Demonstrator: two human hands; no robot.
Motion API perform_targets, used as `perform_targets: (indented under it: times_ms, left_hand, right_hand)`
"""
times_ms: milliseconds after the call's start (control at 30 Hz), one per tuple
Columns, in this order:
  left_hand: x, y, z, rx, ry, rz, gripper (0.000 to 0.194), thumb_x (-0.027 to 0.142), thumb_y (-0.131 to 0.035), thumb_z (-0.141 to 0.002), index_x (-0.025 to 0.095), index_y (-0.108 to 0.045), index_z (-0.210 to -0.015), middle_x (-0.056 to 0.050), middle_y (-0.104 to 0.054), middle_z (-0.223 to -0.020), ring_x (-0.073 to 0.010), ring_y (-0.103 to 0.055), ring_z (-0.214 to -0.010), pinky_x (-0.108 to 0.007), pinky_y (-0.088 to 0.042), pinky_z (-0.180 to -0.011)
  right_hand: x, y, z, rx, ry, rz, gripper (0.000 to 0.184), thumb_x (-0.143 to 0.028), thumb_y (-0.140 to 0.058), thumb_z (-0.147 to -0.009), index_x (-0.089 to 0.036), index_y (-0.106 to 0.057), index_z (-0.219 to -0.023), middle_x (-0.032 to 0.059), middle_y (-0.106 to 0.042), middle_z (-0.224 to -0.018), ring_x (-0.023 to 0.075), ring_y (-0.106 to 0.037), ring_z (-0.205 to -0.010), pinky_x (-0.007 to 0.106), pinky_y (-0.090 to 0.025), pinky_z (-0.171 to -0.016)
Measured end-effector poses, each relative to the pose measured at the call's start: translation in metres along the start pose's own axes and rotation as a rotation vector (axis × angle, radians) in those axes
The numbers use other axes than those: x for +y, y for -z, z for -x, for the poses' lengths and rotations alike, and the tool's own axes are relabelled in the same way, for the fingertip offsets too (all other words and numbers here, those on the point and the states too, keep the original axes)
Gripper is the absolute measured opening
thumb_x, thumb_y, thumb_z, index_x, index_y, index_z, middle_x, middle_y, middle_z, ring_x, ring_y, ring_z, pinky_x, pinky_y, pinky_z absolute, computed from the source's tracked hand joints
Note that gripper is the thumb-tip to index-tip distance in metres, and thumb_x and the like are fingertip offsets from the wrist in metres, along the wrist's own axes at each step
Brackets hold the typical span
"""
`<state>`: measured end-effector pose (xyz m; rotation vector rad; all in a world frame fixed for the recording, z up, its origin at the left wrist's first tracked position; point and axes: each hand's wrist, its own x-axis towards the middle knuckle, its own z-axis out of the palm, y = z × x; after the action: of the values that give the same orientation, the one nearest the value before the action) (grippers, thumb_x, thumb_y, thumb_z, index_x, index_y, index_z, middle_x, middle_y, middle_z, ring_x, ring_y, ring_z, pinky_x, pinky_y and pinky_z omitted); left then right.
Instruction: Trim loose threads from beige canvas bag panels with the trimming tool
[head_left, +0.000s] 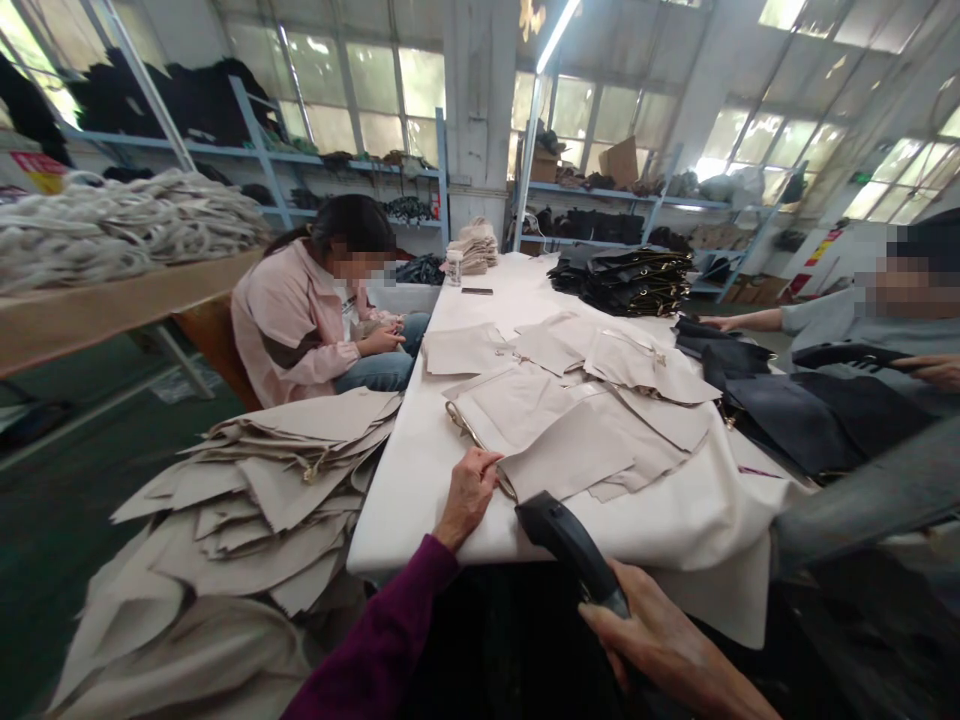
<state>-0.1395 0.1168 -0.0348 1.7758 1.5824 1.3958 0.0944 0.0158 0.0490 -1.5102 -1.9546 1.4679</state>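
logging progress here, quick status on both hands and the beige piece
Left hand gripping beige piece at its near edge. Right hand holding black tool. More pieces spread beyond.

There are two black handheld tools point(566, 540), two co-workers point(300, 320), one white table point(409, 480) and one cord heap point(127, 228).

Cloth pieces point(570, 450) lie spread across a table point(421, 480), the left hand point(471, 490) at their near edge, the right hand point(652, 620) with a tool point(562, 540) to its right. A stack point(622, 280) sits behind the pieces. Left of the table, a heap point(277, 480) lies nearest, a seated person point(292, 320) beyond it. Another person point(832, 310) is at the right. Shelves point(360, 163) stand at the back.
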Motion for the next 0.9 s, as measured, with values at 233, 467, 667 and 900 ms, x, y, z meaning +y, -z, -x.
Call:
perform_targets:
  times_ms: [233, 467, 667, 900]
  left_hand:
    - [0.009, 0.004, 0.002, -0.048, -0.004, -0.013, 0.028, 0.007, -0.048, -0.078, 0.018, -0.07, -0.091, -0.004, -0.062, -0.083, -0.0155, -0.059, -0.08, -0.026, -0.047, -0.074]
    - [0.015, 0.008, 0.0, -0.053, 0.036, 0.013, 0.024, 0.01, -0.052, -0.078, 0.017, -0.072, -0.089, -0.004, -0.062, -0.08, -0.0148, -0.058, -0.075, -0.025, -0.044, -0.071]
    - [0.009, 0.008, -0.003, -0.041, 0.127, 0.234, 0.017, 0.023, -0.057, -0.078, 0.019, -0.073, -0.076, -0.001, -0.059, -0.071, -0.0134, -0.057, -0.064, -0.025, -0.045, -0.064]
    - [-0.004, 0.001, -0.012, -0.012, 0.267, 0.451, 0.025, 0.035, -0.055, -0.078, 0.013, -0.066, -0.072, -0.003, -0.062, -0.078, -0.0115, -0.061, -0.055, -0.023, -0.05, -0.051]
  right_hand:
    - [-0.013, 0.012, -0.007, 0.029, 0.037, 0.02, 0.012, -0.026, -0.048, -0.084, -0.02, -0.044, -0.073, -0.0079, -0.049, -0.045, 0.01, -0.05, -0.039, 0.018, -0.039, -0.041]
    - [-0.014, 0.022, -0.002, -0.062, -0.015, 0.0, 0.013, -0.027, -0.048, -0.084, -0.018, -0.046, -0.074, -0.0071, -0.051, -0.051, 0.009, -0.051, -0.039, 0.018, -0.04, -0.039]
    - [-0.024, 0.01, -0.014, -0.106, -0.043, 0.026, 0.011, -0.025, -0.05, -0.081, -0.018, -0.045, -0.074, -0.0074, -0.049, -0.052, 0.0082, -0.049, -0.039, 0.017, -0.038, -0.038]
    - [-0.024, 0.022, 0.003, -0.133, -0.002, -0.05, 0.014, -0.027, -0.05, -0.084, -0.018, -0.048, -0.074, -0.0076, -0.05, -0.051, 0.0081, -0.049, -0.04, 0.017, -0.039, -0.041]
